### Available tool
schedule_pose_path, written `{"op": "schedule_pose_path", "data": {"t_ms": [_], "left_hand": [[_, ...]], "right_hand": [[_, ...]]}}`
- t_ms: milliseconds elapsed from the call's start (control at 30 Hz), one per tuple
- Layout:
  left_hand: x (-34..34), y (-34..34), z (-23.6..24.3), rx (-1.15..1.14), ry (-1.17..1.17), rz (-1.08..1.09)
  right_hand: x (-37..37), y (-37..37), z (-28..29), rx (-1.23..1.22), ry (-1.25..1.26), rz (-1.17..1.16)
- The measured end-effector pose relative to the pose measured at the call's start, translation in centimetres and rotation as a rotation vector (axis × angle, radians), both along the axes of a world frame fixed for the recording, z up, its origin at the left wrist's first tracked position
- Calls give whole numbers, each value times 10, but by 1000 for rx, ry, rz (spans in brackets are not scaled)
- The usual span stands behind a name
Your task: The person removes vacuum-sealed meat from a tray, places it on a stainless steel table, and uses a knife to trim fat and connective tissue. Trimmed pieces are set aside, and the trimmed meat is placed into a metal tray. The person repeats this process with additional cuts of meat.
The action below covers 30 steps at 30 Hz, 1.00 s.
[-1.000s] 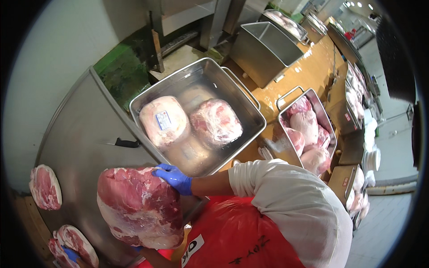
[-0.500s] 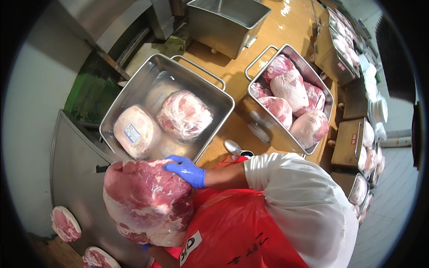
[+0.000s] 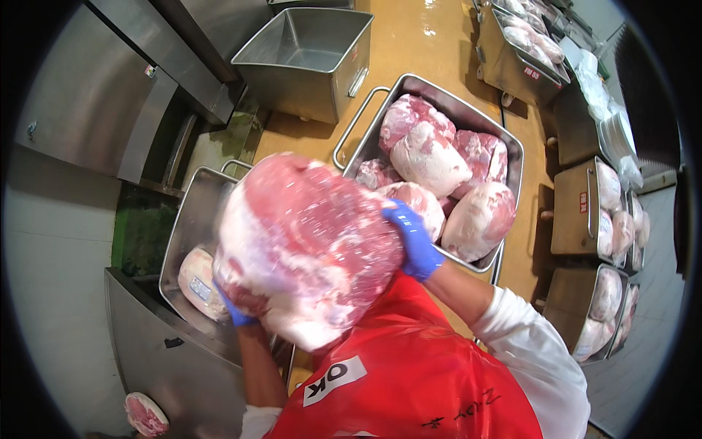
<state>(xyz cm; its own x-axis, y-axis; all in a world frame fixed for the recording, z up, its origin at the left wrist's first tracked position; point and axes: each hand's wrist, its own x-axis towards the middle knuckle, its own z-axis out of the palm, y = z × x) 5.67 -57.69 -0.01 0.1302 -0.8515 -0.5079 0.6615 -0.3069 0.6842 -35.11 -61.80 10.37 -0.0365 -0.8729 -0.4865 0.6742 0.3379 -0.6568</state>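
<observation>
Between my two blue-gloved hands is a big raw cut of meat point(image 3: 307, 241), red on top with white fat at its edge, slightly blurred. My left hand point(image 3: 235, 304) is at its left underside, with most of the fingers hidden behind the meat. Against its right edge, my right hand point(image 3: 414, 240) grips with the fingertips over the red flesh. The meat hangs above the right part of a steel tub point(image 3: 191, 192), where a pale wrapped piece with a label point(image 3: 199, 282) shows. Just beyond my right hand stands a second steel tub point(image 3: 521, 172) filled with several raw meat pieces.
An open steel bin point(image 3: 344, 62) stands on the tan floor at the far left. Along the right are more bins of meat point(image 3: 574, 208) and white plastic wrapping point(image 3: 596, 95). On my near left is a steel table point(image 3: 175, 373), with a cut piece point(image 3: 146, 415) by its lower edge.
The large cut has moved up and rightward, from over the steel table to over the left tub, toward the filled one. My left hand, mostly hidden before, now shows at its side.
</observation>
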Motion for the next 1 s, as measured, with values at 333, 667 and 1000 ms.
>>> {"op": "schedule_pose_path", "data": {"t_ms": [333, 667, 1000], "left_hand": [[-296, -219, 25, -622, -247, -387], [-271, -241, 66, -79, -496, -543], [-30, -41, -29, 170, -1565, -1041]], "right_hand": [[-180, -20, 104, -100, 329, -364], [-123, -100, -130, -329, 1621, -248], [-60, -129, -118, -246, 1603, 491]]}}
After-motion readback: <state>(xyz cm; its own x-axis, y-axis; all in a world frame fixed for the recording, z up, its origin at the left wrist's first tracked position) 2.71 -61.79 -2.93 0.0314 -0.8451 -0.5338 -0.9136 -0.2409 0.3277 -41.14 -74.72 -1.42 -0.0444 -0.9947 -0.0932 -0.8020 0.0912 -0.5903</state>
